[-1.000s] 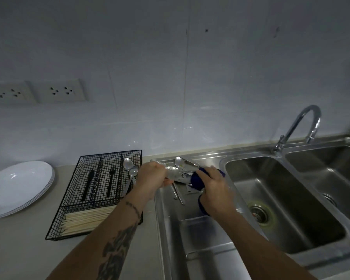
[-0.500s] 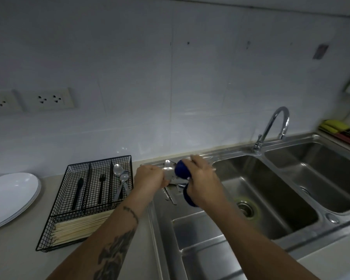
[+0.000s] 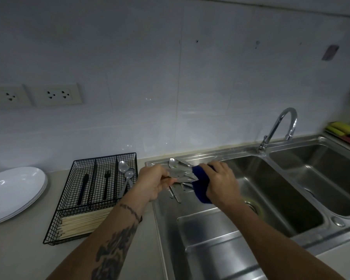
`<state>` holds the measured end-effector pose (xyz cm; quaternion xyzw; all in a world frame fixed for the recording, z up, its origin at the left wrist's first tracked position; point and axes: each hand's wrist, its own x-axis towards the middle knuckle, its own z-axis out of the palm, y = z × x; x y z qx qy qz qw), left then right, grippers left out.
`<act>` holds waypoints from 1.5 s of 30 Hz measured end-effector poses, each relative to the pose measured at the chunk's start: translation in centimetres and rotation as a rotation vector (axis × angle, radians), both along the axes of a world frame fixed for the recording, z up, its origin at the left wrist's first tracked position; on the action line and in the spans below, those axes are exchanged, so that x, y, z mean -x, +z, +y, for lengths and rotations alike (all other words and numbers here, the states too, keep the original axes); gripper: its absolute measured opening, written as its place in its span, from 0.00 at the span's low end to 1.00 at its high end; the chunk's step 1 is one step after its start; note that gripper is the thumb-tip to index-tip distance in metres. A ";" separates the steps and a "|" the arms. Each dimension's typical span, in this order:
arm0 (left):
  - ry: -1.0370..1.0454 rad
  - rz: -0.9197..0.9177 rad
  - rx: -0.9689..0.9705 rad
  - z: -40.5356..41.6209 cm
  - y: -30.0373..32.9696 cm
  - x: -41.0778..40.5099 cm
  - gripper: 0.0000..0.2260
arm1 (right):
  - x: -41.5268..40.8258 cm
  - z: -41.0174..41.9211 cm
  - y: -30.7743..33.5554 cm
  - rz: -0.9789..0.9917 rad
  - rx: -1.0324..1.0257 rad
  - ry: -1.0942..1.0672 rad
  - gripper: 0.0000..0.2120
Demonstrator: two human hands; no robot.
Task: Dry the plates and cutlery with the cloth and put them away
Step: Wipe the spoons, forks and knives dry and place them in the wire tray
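Steel drainboard [image 3: 190, 223]: left hand [image 3: 153, 183] grips spoon [image 3: 178, 174], right hand [image 3: 222, 183] grips cloth [image 3: 200, 184].

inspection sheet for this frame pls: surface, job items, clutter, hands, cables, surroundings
Surface: pale countertop left of a steel double sink.
Job's things: stack of white plates on the counter; black wire cutlery basket holding two spoons, dark utensils and chopsticks; loose cutlery on the drainboard; blue cloth wrapped on a spoon.
Clutter: yellow and red items at far right, unclear.
Grippers: left hand holds the spoon; right hand grips the cloth.
Cables: nothing seen.
Surroundings: tiled wall, two sockets, tap.
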<state>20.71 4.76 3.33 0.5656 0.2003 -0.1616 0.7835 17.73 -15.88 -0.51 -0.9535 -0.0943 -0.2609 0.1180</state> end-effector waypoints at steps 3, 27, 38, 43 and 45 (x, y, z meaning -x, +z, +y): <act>-0.060 -0.025 -0.024 0.2 -0.3 0.1 0.06 | -0.5 -0.6 0.2 -0.009 0.003 -0.011 0.25; -0.183 -0.047 -0.159 0.2 -2.4 -0.5 0.10 | -0.5 -1.0 -3.0 0.113 -0.035 -0.022 0.32; -0.175 -0.037 -0.050 0.2 -0.9 -1.7 0.08 | -1.1 -2.6 -1.8 0.016 -0.029 -0.052 0.34; -0.214 -0.046 -0.058 0.5 -0.7 -1.9 0.08 | -1.2 0.2 -0.5 -0.012 0.024 0.037 0.32; -0.236 -0.043 -0.049 0.5 -0.8 -1.7 0.09 | -1.4 0.1 -0.6 -0.028 0.066 0.048 0.27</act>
